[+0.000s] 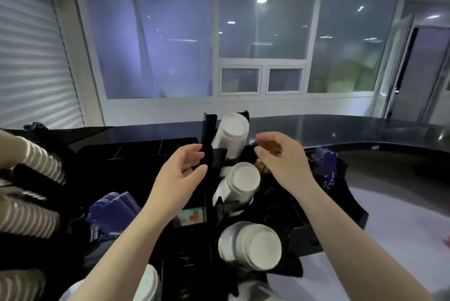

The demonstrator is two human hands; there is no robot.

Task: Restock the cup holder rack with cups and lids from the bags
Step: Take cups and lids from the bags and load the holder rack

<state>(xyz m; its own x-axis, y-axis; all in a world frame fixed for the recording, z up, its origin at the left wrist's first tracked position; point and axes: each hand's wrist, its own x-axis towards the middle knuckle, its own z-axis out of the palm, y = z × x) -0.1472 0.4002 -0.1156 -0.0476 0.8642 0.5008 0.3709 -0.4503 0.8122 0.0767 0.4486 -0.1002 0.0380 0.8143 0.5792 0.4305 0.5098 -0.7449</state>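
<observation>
Three white cup stacks (239, 182) lie bottom-up in the black rack (209, 130), one behind another on the dark counter (341, 130). Left hand (181, 171) and right hand (283, 158) hover either side of the middle stack, fingers loosely curled, holding nothing. Step, as judged: between loads. Next: fetch more from the ribbed cup sleeves (31, 161) at left.

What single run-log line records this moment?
left hand: open, empty | right hand: open, empty | rack: three white cup stacks loaded
</observation>
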